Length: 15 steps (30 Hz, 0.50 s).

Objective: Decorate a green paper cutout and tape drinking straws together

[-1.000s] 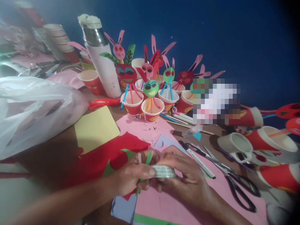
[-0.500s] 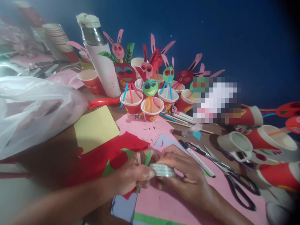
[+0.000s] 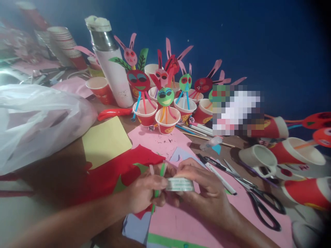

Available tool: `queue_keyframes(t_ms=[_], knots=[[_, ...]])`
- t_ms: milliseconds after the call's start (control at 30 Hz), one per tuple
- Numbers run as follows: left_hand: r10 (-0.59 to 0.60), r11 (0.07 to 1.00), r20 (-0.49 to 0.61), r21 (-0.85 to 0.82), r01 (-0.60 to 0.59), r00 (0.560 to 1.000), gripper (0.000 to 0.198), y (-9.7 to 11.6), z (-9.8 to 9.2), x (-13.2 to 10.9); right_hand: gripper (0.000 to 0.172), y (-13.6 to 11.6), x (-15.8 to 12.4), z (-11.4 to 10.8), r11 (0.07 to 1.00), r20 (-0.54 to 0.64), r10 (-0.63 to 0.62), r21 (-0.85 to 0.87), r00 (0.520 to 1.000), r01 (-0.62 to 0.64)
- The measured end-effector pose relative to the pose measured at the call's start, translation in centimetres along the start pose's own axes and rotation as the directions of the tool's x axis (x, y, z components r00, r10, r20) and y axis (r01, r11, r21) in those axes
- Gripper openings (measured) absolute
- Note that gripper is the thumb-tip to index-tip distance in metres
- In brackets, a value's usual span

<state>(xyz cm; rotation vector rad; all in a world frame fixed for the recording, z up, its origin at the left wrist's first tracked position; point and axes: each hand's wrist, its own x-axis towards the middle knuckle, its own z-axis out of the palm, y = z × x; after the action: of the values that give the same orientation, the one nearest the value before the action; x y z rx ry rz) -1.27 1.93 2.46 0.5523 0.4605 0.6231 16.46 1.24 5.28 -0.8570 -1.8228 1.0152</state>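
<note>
My right hand grips a roll of clear tape between thumb and fingers, its printed side facing me. Closed around a green straw and a pale pink one, my left hand has its thumb against the roll's left edge. Fingers partly hide the straws' middles. Both hands are above pink paper, with red paper to their left. Black-handled scissors and a marker lie right of my right hand.
Paper cups with straw-and-paper figures stand at the back, beside a white thermos. A plastic bag and yellow paper lie left. A white mug and tipped cups are at the right.
The tape roll has tilted so more of its printed side shows, and it has shifted slightly upward. My left thumb has moved up along its edge; the straws stand a little more upright.
</note>
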Motion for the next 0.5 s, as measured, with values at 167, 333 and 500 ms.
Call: queue_keyframes(t_ms=[167, 333, 500], knots=[[0.008, 1.0, 0.033, 0.021, -0.008, 0.999, 0.034, 0.3, 0.1, 0.1, 0.011, 0.2, -0.1, 0.3, 0.995, -0.023, 0.011, 0.095, 1.0, -0.009], [0.041, 0.997, 0.037, 0.058, -0.043, 0.998, 0.039, 0.5, 0.2, 0.0, 0.019, 0.2, -0.2, 0.1, 0.997, -0.054, 0.011, 0.078, 0.998, -0.006], [0.06, 0.992, -0.047, 0.118, -0.054, 0.997, 0.043, 0.6, 0.1, -0.4, 0.035, -0.6, 0.2, -1.0, 0.999, 0.005, -0.02, -0.025, 1.0, 0.02]])
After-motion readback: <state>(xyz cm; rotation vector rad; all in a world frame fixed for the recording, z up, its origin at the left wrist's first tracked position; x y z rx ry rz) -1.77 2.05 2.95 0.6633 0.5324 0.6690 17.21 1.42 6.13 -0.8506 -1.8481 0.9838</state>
